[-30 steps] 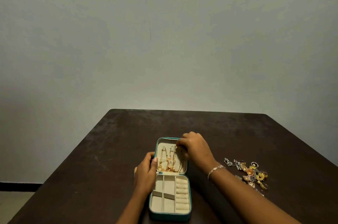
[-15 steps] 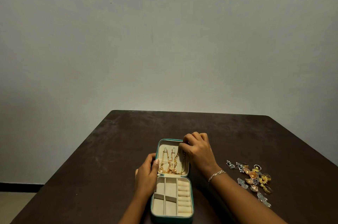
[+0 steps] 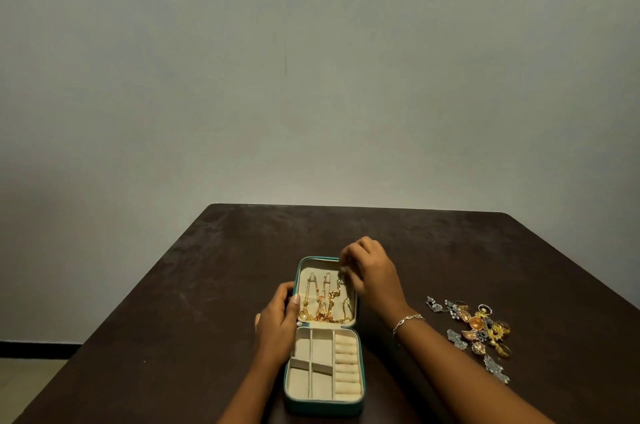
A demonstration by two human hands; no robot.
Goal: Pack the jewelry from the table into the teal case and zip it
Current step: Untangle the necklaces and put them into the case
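The teal case [image 3: 289, 385] lies open on the dark table [image 3: 207, 285], cream lined, its lid half flat at the far side. Gold chains [image 3: 323, 305] hang on hooks in the lid half. The near half has empty cream compartments and ring rolls [image 3: 347, 368]. My left hand [image 3: 277, 323] grips the case's left edge near the hinge, thumb on the rim. My right hand [image 3: 370, 271] is over the lid's upper right corner, fingertips pinched on a thin chain's end at a hook. A heap of earrings and rings [image 3: 476, 330] lies on the table to the right.
A plain grey wall rises behind the table's far edge. The floor shows at lower left beyond the table's left edge. A silver bracelet [image 3: 407, 321] is on my right wrist.
My right hand has shifted slightly up along the lid's right corner, still working at the chain. My left hand has stayed on the case's edge.
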